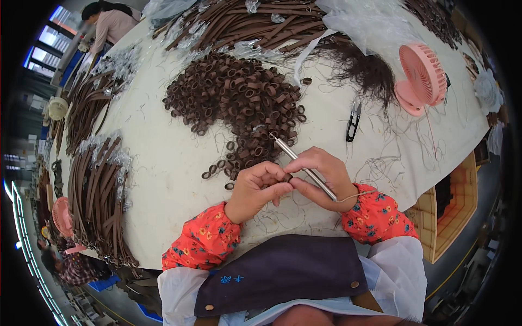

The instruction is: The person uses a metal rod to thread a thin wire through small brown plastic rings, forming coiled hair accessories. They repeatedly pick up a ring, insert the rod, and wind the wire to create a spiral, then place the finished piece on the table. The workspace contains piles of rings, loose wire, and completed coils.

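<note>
My left hand (255, 190) pinches a small brown leather loop (286, 177) between thumb and fingers, just above the white table's near edge. My right hand (322, 175) touches the same loop and holds a thin silver metal tool (298, 159) that points up and left toward the loop pile. A pale thread (356, 195) trails from the right wrist. A big heap of brown leather loops (236, 98) lies just beyond both hands, with a few loose loops (217, 165) at its near side.
Black thread snips (353, 120) and a pink desk fan (421, 79) lie at the right. Bundles of brown straps (100, 195) fill the left and far side (255, 24), with dark loose threads (361, 68). Another person (111, 24) stands far left. A wooden crate (454, 206) sits right.
</note>
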`<state>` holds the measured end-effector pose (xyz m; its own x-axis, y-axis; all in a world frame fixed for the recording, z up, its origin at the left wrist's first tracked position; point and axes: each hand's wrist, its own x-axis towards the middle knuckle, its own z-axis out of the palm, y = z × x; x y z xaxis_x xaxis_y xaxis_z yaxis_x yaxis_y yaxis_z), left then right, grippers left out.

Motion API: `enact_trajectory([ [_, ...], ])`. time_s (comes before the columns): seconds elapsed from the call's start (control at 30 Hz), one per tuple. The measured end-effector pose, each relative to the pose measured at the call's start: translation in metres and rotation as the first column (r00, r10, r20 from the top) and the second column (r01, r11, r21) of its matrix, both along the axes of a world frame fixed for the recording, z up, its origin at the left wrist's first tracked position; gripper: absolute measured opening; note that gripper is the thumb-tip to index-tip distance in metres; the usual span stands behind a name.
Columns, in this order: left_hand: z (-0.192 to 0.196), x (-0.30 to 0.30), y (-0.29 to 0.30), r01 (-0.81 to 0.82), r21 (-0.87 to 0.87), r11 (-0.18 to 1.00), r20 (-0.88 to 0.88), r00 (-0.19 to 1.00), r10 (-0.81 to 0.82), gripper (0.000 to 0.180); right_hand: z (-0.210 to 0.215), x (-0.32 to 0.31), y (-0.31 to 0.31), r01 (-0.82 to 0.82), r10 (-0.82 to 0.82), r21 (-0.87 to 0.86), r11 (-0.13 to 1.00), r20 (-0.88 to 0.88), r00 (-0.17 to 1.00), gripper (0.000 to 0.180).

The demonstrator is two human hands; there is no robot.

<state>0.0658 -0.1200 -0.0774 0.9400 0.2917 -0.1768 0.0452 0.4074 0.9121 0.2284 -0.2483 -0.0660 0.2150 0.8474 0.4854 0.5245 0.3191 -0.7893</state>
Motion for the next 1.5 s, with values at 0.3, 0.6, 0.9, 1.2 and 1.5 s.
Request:
enact_trajectory([
  [0.3, 0.005, 0.000, 0.003, -0.045, 0.174, 0.984, -0.096, 0.993, 0.062, 0.018, 0.002, -0.001, -0.001, 0.032, -0.032, 0.031, 0.999, -0.011, 0.999, 0.030],
  [0.6, -0.001, 0.002, -0.001, -0.197, 0.575, 0.794, 0.158, 0.979, 0.129, 0.008, 0.004, 0.000, 0.000, 0.033, -0.038, 0.062, 0.998, 0.078, 0.996, 0.032],
  [0.9, -0.011, 0.000, -0.007, -0.090, 0.119, 0.989, 0.150, 0.986, 0.071, 0.010, -0.001, -0.003, 0.000, 0.013, -0.018, 0.042, 0.999, 0.121, 0.992, 0.027],
  [1.2, -0.012, 0.000, -0.006, -0.184, 0.173, 0.968, 0.138, 0.977, 0.161, 0.009, 0.002, 0.007, -0.011, -0.150, 0.128, 0.015, 0.989, -0.608, 0.783, 0.024],
  [1.5, -0.017, -0.002, -0.005, -0.172, 0.221, 0.960, 0.134, 0.980, 0.145, 0.007, 0.001, 0.004, -0.011, -0.190, 0.134, -0.030, 0.981, -0.604, 0.786, 0.024],
])
